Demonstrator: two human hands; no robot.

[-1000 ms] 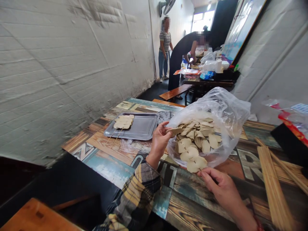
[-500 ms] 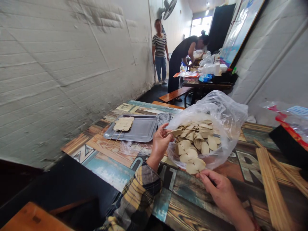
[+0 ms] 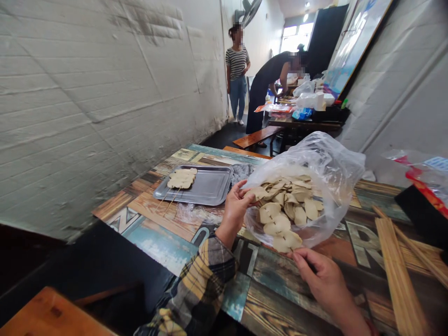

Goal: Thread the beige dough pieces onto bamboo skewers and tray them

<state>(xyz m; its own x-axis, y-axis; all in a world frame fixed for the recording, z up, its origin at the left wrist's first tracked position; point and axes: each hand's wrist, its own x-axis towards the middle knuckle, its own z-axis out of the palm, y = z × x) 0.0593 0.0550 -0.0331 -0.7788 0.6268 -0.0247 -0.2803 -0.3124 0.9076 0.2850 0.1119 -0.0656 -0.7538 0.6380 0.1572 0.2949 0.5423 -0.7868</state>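
Observation:
My right hand (image 3: 320, 270) pinches the end of a skewer threaded with several flat beige slices (image 3: 281, 225), which look like tofu or dough. The threaded slices lie over the front of a clear plastic bag (image 3: 341, 205). Between the thumb and fingers of my left hand (image 3: 237, 205) is another beige slice (image 3: 258, 193), at the bag's left rim. Inside the open bag is a heap of loose slices (image 3: 301, 191). To the left, a metal tray (image 3: 213, 186) bears finished-looking skewered slices (image 3: 182, 178), their sticks poking over its front edge.
Bare bamboo skewers (image 3: 397, 270) lie in a bundle on the right of the patterned table (image 3: 157, 245). Beyond them are a black box (image 3: 420, 214) and red-edged packaging. Two people are farther back, one standing, one bent over a cluttered table. An orange stool (image 3: 52, 312) is lower left.
The slice in my left hand has tilted, showing more of its flat face. The whole view has shifted slightly. The standing person in the back has raised one forearm.

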